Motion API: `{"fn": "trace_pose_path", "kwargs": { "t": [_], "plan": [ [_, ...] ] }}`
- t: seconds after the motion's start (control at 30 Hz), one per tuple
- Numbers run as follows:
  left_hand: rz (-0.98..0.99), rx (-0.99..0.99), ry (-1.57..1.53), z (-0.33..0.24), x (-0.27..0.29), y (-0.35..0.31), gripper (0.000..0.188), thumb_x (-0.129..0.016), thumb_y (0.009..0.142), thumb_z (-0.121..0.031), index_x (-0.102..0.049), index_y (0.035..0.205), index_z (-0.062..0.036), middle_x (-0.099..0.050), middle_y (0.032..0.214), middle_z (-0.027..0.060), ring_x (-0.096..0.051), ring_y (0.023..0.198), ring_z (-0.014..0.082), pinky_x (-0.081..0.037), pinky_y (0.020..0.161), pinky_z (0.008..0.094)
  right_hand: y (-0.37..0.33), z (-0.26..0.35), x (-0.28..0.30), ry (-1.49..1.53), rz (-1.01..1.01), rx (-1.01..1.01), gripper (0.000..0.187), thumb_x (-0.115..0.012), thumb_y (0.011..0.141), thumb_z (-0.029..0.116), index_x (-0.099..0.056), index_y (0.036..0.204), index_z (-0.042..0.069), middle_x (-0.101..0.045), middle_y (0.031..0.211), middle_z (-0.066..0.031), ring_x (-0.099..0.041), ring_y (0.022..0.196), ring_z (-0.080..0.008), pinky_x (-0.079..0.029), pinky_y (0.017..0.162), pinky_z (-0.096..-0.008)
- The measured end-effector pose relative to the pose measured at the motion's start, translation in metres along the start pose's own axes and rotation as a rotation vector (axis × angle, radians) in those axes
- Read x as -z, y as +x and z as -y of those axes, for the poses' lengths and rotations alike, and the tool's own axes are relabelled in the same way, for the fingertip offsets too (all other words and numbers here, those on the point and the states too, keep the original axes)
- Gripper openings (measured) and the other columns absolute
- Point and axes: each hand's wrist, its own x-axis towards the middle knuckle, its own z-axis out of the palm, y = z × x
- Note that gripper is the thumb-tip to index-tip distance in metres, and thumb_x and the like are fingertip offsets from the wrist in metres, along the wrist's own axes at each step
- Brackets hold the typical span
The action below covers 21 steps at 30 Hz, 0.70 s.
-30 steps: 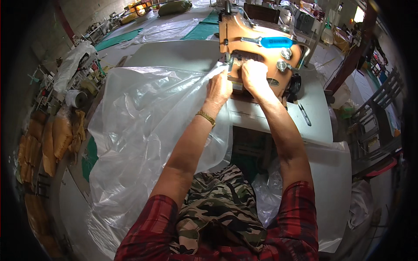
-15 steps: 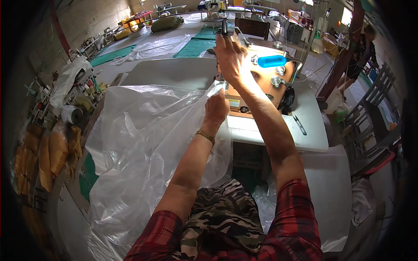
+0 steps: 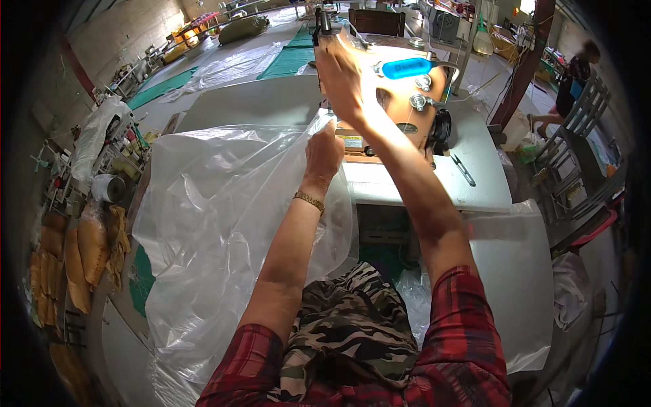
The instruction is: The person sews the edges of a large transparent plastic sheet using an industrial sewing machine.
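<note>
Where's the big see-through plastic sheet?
In the head view, the plastic sheet spreads left of the sewing machine, with an edge held in the left hand.

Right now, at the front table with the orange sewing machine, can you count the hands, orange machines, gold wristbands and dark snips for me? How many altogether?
Left hand and right hand: 2
Orange sewing machine: 1
Gold wristband: 1
Dark snips: 1
Total: 5

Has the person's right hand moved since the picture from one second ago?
Yes: against the orange sewing machine, the right hand has moved up and to the left, to its upper left end.
</note>
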Motion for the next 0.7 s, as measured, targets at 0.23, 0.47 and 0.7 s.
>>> {"fn": "trace_pose_path", "kwargs": {
  "t": [0.23,0.47,0.7],
  "plan": [
    [-0.174,-0.151,-0.244,-0.001,0.001,-0.01,0.023,-0.053,0.092,-0.007,-0.064,0.109,0.0012,-0.068,0.095,0.0252,-0.067,0.091,0.0414,-0.053,0.078,0.0464,-0.147,0.014,0.018,0.113,0.118,-0.107,0.038,-0.069,0.075,0.005,-0.063,0.113,0.004,-0.066,0.102,-0.0146,-0.065,0.092,-0.0302,-0.052,0.076,-0.0397],
    [-0.122,-0.066,-0.247,-0.003,0.0,-0.018,0.026,-0.051,0.092,-0.006,-0.064,0.112,0.0045,-0.067,0.101,0.0273,-0.066,0.095,0.0422,-0.053,0.081,0.0451,-0.164,0.017,-0.005,-0.01,0.109,-0.143,0.043,-0.063,0.083,0.014,-0.061,0.125,0.005,-0.065,0.121,-0.0084,-0.062,0.098,-0.0217,-0.046,0.078,-0.0324],
    [-0.109,-0.116,-0.261,-0.002,0.001,-0.014,0.027,-0.05,0.092,-0.005,-0.064,0.114,0.004,-0.067,0.1,0.0283,-0.066,0.094,0.0431,-0.053,0.081,0.0449,-0.167,0.018,-0.012,-0.073,0.149,-0.162,0.048,-0.061,0.084,0.015,-0.057,0.131,0.004,-0.065,0.122,-0.0095,-0.061,0.092,-0.0199,-0.045,0.076,-0.0323]
  ]
}}
